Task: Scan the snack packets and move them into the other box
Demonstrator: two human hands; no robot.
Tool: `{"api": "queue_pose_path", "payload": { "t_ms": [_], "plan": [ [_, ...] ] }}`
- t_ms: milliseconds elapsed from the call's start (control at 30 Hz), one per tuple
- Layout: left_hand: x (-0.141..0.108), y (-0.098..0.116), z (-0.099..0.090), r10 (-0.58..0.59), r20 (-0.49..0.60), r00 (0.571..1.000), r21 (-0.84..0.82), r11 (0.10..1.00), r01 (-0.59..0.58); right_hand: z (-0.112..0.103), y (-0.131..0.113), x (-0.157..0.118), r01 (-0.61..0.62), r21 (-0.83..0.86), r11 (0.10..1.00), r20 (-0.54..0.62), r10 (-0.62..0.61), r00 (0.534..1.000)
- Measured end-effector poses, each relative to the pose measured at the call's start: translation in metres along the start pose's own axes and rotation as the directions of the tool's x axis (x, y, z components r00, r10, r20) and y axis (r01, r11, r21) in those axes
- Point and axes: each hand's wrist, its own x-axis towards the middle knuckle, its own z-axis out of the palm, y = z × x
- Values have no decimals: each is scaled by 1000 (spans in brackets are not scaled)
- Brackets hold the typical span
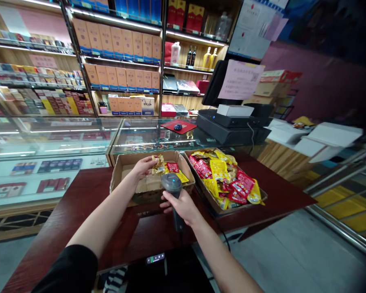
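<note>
My left hand (144,167) pinches a gold snack packet (158,165) above the left cardboard box (125,173). In that box lie a few red and yellow packets (172,167), at its right end. My right hand (183,206) is wrapped round the handle of a dark barcode scanner (172,183), held upright in front of the box with a blue light on its top. The right cardboard box (207,198) is heaped with red, yellow and gold snack packets (219,170).
Both boxes rest on a dark red wooden table (88,203). Behind it stands a glass counter (134,136) with a computer mouse (178,127) on a red mat and a cash register (232,126). A metal railing (347,228) runs at the right. Stocked shelves line the back wall.
</note>
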Motion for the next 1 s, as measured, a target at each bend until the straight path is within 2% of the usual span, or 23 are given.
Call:
{"api": "queue_pose_path", "payload": {
  "t_ms": [333, 733, 1000],
  "plan": [
    [-2, 0, 1, 18, -18, 1000, 117, 993, -15, 10, 2, 4, -3, 42, 999, -6, 4, 1000],
    [-1, -2, -1, 5, -18, 1000, 110, 994, -3, 8, 7, 4, 102, -140, 985, -48, -110, 993],
    [-4, 0, 1, 1, -27, 1000, 121, 993, 2, 5, 9, 4, 101, -143, 985, -58, -110, 992]
  ]
}}
